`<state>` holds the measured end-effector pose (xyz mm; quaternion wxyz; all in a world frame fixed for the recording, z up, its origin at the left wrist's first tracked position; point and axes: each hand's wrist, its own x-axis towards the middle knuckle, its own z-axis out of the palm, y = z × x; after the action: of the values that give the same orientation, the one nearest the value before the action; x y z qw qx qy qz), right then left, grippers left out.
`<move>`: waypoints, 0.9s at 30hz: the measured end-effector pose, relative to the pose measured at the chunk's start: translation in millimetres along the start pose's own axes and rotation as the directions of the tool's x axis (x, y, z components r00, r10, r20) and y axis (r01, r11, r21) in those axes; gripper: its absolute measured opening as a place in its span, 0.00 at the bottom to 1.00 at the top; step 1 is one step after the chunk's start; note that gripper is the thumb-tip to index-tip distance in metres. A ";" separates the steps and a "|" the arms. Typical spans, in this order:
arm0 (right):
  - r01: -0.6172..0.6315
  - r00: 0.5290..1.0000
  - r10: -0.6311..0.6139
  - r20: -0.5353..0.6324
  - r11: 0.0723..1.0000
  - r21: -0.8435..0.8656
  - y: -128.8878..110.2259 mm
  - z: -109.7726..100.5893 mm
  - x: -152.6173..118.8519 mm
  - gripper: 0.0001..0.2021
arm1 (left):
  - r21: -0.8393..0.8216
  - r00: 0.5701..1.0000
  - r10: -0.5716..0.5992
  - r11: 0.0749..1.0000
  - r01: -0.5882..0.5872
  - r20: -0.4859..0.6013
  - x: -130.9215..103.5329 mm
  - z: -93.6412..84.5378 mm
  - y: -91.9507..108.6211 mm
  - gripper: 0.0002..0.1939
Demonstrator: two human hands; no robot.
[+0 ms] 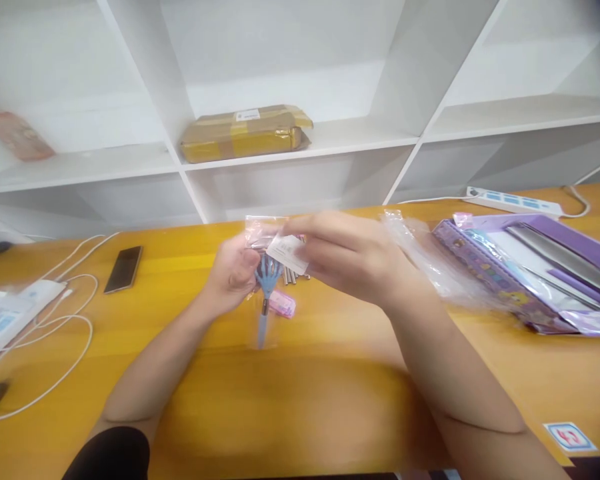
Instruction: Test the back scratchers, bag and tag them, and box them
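Observation:
My left hand [237, 270] is closed, thumb on top, on a clear plastic bag with a blue back scratcher [267, 279] inside it. The scratcher's claw-like head points up, and its short metal neck and blue handle hang down over the table. Between the fingers of my right hand [347, 257] is a white paper label [289, 252] with small print too blurred to read. The label overlaps the top of the bag; whether it is stuck there I cannot tell. Just beyond the bag lie a small pink packet [282, 304] and several short metal rods [293, 275], partly hidden.
A purple box [510, 290] with stationery-like items stands at the right, beside crumpled clear plastic [430, 267]. Power strips [515, 201] lie at both sides, with white cables on the left near a phone [123, 269]. A taped carton [245, 137] sits on the shelf.

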<state>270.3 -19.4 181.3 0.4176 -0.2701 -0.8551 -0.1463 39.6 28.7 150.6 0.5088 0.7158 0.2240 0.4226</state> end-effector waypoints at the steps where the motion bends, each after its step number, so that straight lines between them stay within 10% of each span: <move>1: 0.009 1.000 -0.009 0.004 1.000 0.012 0.6 0.3 0.5 0.11 | 0.013 1.000 0.002 1.000 -0.002 0.007 -1.1 -0.1 -0.2 0.39; 11: -0.180 0.977 0.145 0.159 0.954 0.238 -16.1 -10.3 9.6 0.23 | 0.126 0.998 0.068 0.990 -0.068 0.008 -7.3 0.3 3.8 0.41; 19: 0.051 0.998 -0.052 -0.029 0.998 -0.029 -15.2 3.2 4.9 0.11 | 0.114 0.994 0.109 0.988 -0.107 -0.003 -6.9 3.1 7.0 0.41; 27: 0.031 0.988 -0.052 -0.142 0.989 -0.146 -5.7 16.7 1.6 0.08 | 0.098 0.992 0.124 0.988 -0.123 -0.004 -6.7 6.5 5.5 0.39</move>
<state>255.6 -15.5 172.3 0.4553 -0.2700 -0.8150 -0.2355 40.8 18.0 152.2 0.4451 0.7502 0.2018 0.4454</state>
